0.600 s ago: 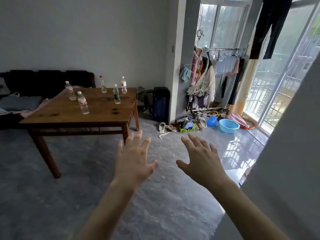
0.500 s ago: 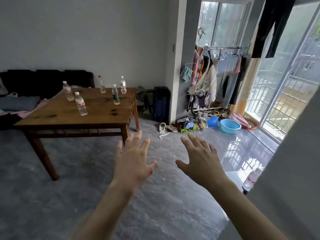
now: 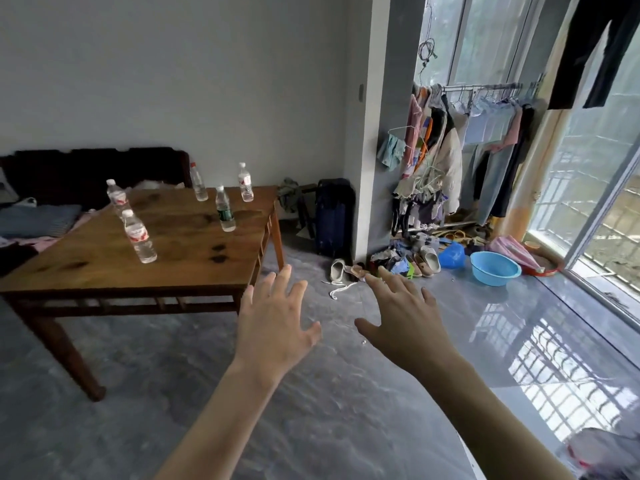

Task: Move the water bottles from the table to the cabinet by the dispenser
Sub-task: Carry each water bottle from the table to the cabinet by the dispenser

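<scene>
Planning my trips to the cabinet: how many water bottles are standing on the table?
5, all upright on the table: near left, far left, middle with green label, back centre, back right. None looks hidden.

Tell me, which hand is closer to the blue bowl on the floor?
Right. The right hand hovers open just left of the blue basin; the left hand is farther left, by the table corner.
</scene>
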